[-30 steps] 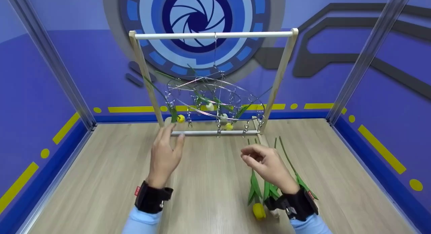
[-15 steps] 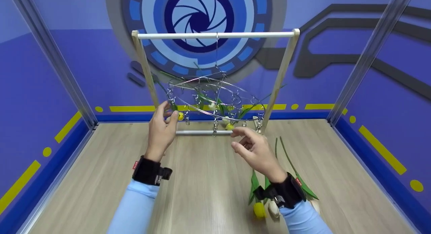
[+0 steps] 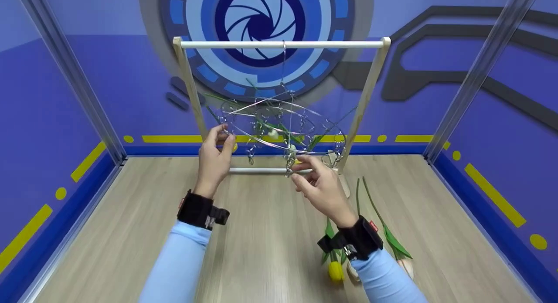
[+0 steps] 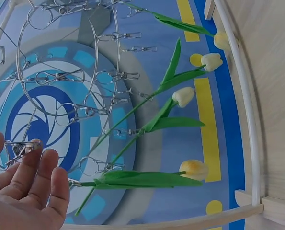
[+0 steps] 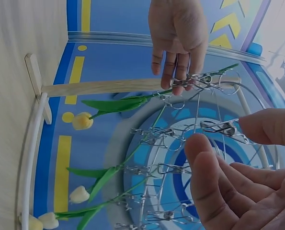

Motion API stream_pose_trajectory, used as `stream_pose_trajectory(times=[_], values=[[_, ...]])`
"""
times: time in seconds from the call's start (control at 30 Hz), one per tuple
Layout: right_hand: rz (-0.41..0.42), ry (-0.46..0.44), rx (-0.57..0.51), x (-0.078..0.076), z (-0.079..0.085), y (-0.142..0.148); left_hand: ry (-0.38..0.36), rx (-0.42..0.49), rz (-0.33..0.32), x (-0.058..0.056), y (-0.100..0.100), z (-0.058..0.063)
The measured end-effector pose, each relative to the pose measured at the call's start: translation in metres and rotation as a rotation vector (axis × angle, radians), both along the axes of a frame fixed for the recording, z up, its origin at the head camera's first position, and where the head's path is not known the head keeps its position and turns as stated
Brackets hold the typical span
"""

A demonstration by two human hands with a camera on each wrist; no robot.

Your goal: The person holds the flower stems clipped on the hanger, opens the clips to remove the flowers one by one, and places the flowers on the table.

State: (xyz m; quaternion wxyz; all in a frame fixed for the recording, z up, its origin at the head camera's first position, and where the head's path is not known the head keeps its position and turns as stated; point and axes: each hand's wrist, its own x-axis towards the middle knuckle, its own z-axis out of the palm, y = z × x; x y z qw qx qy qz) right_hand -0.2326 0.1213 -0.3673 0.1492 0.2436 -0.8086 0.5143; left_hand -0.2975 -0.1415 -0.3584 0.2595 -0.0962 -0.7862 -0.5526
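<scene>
I have both hands up at the wire rack (image 3: 291,120), which hangs by its hook from the top rail of the wooden frame (image 3: 279,44). My left hand (image 3: 215,159) is at the rack's left end, fingertips touching a left clip (image 5: 209,80). The thumb stands off from the forefinger with the clip in between; I can't tell whether it is pinched. A yellow tulip (image 4: 195,170) hangs head down just beside that hand.

My right hand (image 3: 321,187) is at the near front, fingers bent, thumb and forefinger parted about a right clip (image 5: 226,128). The thumb meets one end of it, but I can't confirm a grip. White tulips (image 4: 183,97) hang on the rack beyond, between my two hands.

On the tabletop (image 3: 261,233), more lie near my right forearm: a loose yellow tulip (image 3: 335,271) and a loose white tulip (image 3: 406,267), well apart from my fingers.
</scene>
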Motion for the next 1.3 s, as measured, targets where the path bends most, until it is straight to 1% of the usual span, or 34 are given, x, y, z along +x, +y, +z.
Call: stream_pose_trajectory(times=[0.13, 0.27, 0.4, 0.57, 0.67, 0.8, 0.9, 1.07, 1.2, 1.3], values=[[-0.026, 0.025, 0.003, -0.003, -0.003, 0.0, 0.043, 0.014, -0.012, 0.005, 0.005, -0.001], [-0.042, 0.062, 0.004, -0.007, -0.008, 0.003, 0.077, 0.036, -0.034, 0.012, 0.01, -0.001], [-0.06, 0.084, -0.045, -0.011, -0.012, 0.006, 0.092, 0.049, -0.068, 0.021, 0.016, 0.0], [-0.084, 0.075, -0.138, -0.014, -0.015, 0.007, 0.094, 0.05, -0.092, 0.031, 0.024, -0.001], [-0.109, 0.021, -0.163, -0.014, -0.014, 0.005, 0.091, 0.027, -0.103, 0.036, 0.03, -0.001], [-0.077, -0.046, -0.156, -0.013, -0.012, 0.003, 0.088, -0.003, -0.13, 0.042, 0.038, -0.003], [-0.04, -0.028, -0.164, -0.013, -0.008, 0.0, 0.102, -0.026, -0.147, 0.045, 0.044, -0.004], [-0.032, 0.012, -0.227, -0.019, 0.003, -0.004, 0.134, -0.06, -0.17, 0.051, 0.054, -0.005], [-0.009, 0.005, -0.282, -0.024, 0.012, -0.005, 0.136, -0.062, -0.196, 0.055, 0.06, -0.006], [-0.01, 0.006, -0.305, -0.025, 0.017, -0.003, 0.133, -0.063, -0.21, 0.057, 0.063, -0.008]])
